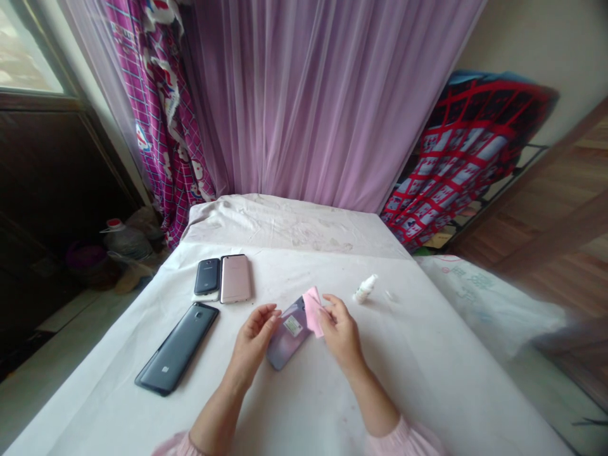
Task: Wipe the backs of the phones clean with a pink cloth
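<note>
A purple-grey smartphone [286,345] with a white label on its back is in front of me, back side up and set at a slant. My left hand [256,330] is at its upper left edge, fingers curled and the thumb against the edge. My right hand [342,329] pinches a pink cloth [312,311] between thumb and fingers. The cloth covers the phone's upper right part, including some of the camera area. Beyond my right hand, a small white spray bottle [364,289] stands on the table.
On the left lie a large dark phone [177,349], a rose-gold phone [235,278] and a small black phone [208,277] atop a white one [213,296]. A small clear cap [390,296] is beside the bottle. White cloth [304,411] covers the table; a purple curtain [304,101] hangs behind.
</note>
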### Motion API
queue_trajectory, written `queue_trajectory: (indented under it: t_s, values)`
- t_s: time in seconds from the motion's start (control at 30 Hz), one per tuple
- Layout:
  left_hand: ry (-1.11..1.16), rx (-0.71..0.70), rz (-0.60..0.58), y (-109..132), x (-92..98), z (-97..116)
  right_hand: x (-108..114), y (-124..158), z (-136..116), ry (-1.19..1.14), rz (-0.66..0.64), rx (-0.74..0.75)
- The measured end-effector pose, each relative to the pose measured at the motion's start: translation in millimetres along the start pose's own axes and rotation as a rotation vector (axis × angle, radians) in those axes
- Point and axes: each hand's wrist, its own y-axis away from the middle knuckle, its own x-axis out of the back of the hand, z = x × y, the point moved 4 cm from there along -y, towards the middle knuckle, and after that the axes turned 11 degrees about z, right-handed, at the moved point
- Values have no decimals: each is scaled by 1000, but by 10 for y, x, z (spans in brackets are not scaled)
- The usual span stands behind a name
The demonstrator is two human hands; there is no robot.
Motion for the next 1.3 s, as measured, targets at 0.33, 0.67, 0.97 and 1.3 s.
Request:
queue_trajectory:
  t_s: [0.33, 0.67, 0.97, 1.3]
  values:
    - [-787, -600, -36, 34, 325, -54, -193, -220, 61, 499, -131, 240]
    - [-1287, -893, -48, 146, 367, -411, -241, -127, -244, 857, -243, 464]
    - [-1272, -877, -5, 173, 370, -368, -415, 64, -183, 744, -257, 521]
    - [-1229, -857, -23, 168, 357, -346, -524, 396, -471, 548, -364, 589]
